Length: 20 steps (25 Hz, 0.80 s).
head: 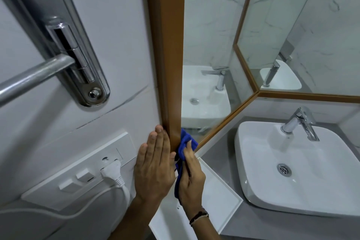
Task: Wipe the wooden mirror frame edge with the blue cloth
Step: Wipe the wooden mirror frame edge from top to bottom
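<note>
The wooden mirror frame (169, 48) runs as a brown vertical strip down the middle of the view, with its lower corner near my hands. My right hand (191, 179) grips the bunched blue cloth (185, 145) and presses it against the frame's bottom corner on the mirror side. My left hand (154, 163) lies flat with fingers extended against the wall and the frame's outer left edge, holding nothing. Part of the cloth hangs hidden between my two hands.
A white socket plate (78, 169) with a plugged-in white cable (115, 173) sits on the wall at left. Above it a chrome handle bracket (78, 60) juts out. A white tray (218, 197) lies below my hands, beside a white basin (303, 171) with a chrome tap (302, 122).
</note>
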{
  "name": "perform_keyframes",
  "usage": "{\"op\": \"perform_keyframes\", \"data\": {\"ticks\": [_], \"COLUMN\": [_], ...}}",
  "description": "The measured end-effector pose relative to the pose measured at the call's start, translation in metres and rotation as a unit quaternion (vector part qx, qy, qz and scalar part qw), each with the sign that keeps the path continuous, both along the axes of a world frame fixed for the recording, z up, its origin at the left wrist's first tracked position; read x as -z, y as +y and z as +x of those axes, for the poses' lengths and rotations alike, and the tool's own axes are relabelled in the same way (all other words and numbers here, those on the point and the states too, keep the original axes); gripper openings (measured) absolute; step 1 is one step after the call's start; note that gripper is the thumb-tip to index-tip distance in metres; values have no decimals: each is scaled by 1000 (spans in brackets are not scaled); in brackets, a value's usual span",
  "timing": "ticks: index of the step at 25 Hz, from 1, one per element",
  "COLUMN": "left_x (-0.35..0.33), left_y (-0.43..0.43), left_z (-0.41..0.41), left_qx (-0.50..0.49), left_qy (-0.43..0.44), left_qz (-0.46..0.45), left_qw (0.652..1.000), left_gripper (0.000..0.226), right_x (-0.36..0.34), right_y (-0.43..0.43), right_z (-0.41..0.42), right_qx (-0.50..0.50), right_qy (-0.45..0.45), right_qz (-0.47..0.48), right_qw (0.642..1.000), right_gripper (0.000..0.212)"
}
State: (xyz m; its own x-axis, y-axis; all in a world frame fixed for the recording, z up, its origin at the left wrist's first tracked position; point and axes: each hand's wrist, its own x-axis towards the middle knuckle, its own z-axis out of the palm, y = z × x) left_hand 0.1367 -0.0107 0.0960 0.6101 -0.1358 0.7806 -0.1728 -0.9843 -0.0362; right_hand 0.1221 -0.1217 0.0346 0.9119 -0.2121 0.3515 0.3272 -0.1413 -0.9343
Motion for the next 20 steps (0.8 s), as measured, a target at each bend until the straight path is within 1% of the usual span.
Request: {"op": "perform_keyframes", "data": {"ticks": [2,3,4,5,6,9,10,13,15,17,18,20], "left_x": [1,1,1,4,5,4,4,6,12,12,11,10], "left_y": [-1,-4,-3,-2,-1,1,0,0,0,-1,-2,-4], "left_z": [-1,-1,-2,-2,0,-1,-2,-2,-2,2,3,4], "left_qx": [-26,-10,8,12,13,6,7,9,15,5,3,-4], "left_qy": [5,23,24,19,9,6,3,12,6,6,7,6], "left_qz": [-1,-8,-15,-15,-12,-18,-12,-15,-29,-28,-26,-14], "left_qw": [1000,1000,1000,1000,1000,1000,1000,1000,999,1000,1000,1000], "left_gripper": [67,68,68,68,68,67,67,67,67,68,68,68], "right_x": [5,6,-5,-16,-25,-51,-55,-52,-42,-32,-29,-24], "right_y": [14,24,32,34,27,-27,-47,-71,-58,-43,-38,-32], "right_z": [4,7,12,26,47,121,142,165,150,119,101,72], "right_qx": [47,65,87,109,145,239,251,247,238,192,174,148], "right_qy": [13,43,76,109,128,167,173,200,178,157,152,146], "right_qz": [-9,15,89,142,186,198,204,218,223,239,213,132], "right_qw": [999,997,989,978,963,936,930,923,928,939,949,969], "right_gripper": [48,46,42,39,41,43,44,43,41,38,37,37]}}
